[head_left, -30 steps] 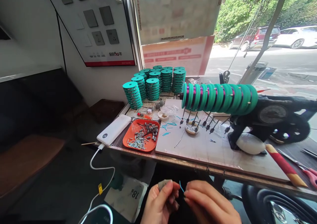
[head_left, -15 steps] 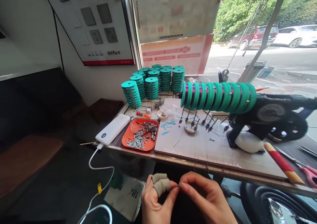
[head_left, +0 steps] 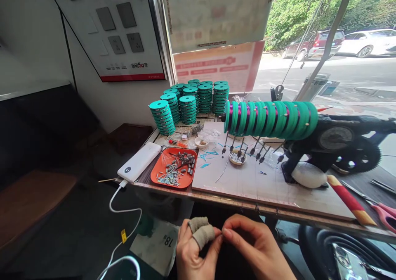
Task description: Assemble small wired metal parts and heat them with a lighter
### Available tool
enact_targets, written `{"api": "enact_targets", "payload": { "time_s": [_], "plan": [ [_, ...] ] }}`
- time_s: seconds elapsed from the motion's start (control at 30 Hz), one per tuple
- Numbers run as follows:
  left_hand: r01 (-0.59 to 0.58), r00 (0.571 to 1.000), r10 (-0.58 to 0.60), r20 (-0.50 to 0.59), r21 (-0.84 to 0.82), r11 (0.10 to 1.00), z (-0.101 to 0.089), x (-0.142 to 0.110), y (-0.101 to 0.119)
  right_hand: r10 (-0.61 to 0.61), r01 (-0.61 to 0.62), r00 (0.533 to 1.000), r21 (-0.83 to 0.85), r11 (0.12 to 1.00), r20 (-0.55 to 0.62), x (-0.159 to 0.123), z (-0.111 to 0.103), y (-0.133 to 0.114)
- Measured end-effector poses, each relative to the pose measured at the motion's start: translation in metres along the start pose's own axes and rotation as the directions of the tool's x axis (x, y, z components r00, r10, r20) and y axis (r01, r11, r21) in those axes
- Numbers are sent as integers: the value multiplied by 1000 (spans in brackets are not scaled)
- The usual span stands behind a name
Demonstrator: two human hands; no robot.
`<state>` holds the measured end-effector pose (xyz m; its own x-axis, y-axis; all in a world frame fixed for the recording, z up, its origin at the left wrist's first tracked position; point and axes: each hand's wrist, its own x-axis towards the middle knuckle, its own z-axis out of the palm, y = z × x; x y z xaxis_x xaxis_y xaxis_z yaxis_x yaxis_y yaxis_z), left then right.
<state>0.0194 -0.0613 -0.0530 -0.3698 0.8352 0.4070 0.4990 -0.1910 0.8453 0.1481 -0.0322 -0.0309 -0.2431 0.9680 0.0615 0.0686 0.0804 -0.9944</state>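
Observation:
My left hand [head_left: 199,251] and my right hand [head_left: 255,243] meet fingertip to fingertip below the table's front edge. Both are closed in a pinch, thumb against forefinger. Whatever lies between the tips is too small to make out. Tan cloth wraps [head_left: 202,234] cover two fingers of the left hand. Above the board, a row of green spools [head_left: 269,119] wound with purple thread sits on a black winding machine [head_left: 337,139]. Several thin lines with dark weights [head_left: 241,152] hang beneath the spools. A small bowl of tiny beads [head_left: 237,157] stands among them.
An orange tray [head_left: 154,176] of small metal parts lies at the left, beside a white power bank [head_left: 139,162] with a cable. Stacked green spools [head_left: 188,106] stand behind. On the right are a red-and-tan rod [head_left: 351,199] and pink-handled scissors [head_left: 383,214].
The whole view has shifted slightly, with the table's things a little further left. Both hands keep nearly the same pinched pose, fingertips together.

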Motion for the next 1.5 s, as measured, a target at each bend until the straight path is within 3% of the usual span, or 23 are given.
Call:
{"api": "enact_targets", "payload": {
  "time_s": [0.17, 0.37, 0.57, 0.7, 0.8, 0.87, 0.9, 0.97, 1.03, 1.1, 1.17, 1.23, 1.33, 1.43, 1.5],
  "plan": [
    [57, 998, -57, -8, -20, 998, 0, 0, 3, 0, 1, 1000, -21, 1000, 13, 0, 0, 1],
    [-50, 999, 50, -1, 120, 992, -2, 2, 10, -7, 9, 999, -55, 998, 42, 1, 0, 0],
    [74, 992, -80, 93, 62, 995, -6, 5, 8, 156, -155, 988, 105, 982, 0, 1, -1, 2],
    [100, 990, -106, 96, 68, 993, -7, 6, 7, 217, -215, 976, 148, 965, 3, -1, 1, 4],
    [128, 984, -134, 118, 55, 990, -9, 8, 6, 95, -95, 995, 52, 994, 7, 2, -5, 0],
    [194, 971, -195, 137, 20, 981, -11, 12, 5, -117, 112, 993, -144, 983, -28, 11, -13, -5],
    [244, 960, -241, 140, -3, 970, -13, 15, 4, -266, 242, 963, -312, 919, -34, 19, -18, -7],
    [368, 921, -358, 153, -47, 929, -17, 20, 1, -524, 416, 851, -658, 627, 39, 38, -26, -9],
    [482, 868, -464, 175, -81, 872, -22, 26, -3, -616, 425, 773, -846, 323, 153, 58, -31, -8],
    [545, 834, -522, 182, -119, 830, -27, 32, -8, -605, 385, 770, -903, 189, 202, 76, -33, -4],
    [551, 834, -531, 149, -166, 818, -32, 36, -15, -585, 366, 781, -920, 142, 220, 86, -32, 2],
    [509, 861, -498, 105, -195, 838, -37, 39, -23, -572, 356, 784, -930, 97, 240, 86, -31, 4],
    [467, 884, -459, 86, -201, 861, -46, 42, -36, -598, 363, 758, -930, 54, 261, 74, -27, -3],
    [517, 855, -510, 96, -248, 819, -54, 44, -47, -614, 474, 720, -875, 96, 322, 65, -13, -30],
    [545, 833, -546, 89, -294, 785, -59, 44, -52, -487, 531, 779, -829, 177, 395, 77, 6, -52]
  ]
}}
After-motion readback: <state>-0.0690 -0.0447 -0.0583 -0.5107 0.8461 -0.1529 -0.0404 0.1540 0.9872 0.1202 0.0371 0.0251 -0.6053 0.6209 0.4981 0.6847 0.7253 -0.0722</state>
